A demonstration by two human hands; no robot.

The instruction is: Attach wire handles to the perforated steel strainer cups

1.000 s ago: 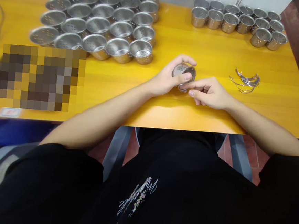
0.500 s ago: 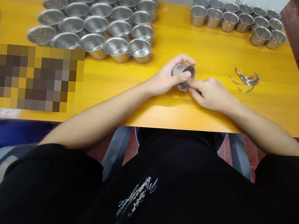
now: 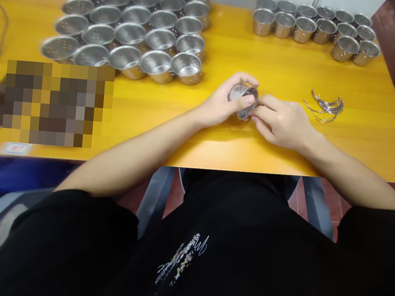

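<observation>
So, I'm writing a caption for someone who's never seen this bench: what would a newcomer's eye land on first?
Probably the big block of shiny perforated metal cups at the table's far left. Then the single cup tilted in the left hand, near the middle, with the right hand at its rim.

Left cups (image 3: 186, 70): we see them in rows, far left on the surface (image 3: 217, 154).
Right cups (image 3: 304, 31): we see them toward the back.
Wires (image 3: 327, 108): we find them before these, right of our right hand (image 3: 281, 122).
Held cup (image 3: 240, 94): in our left hand (image 3: 217, 105), between both groups, nearer us.
</observation>
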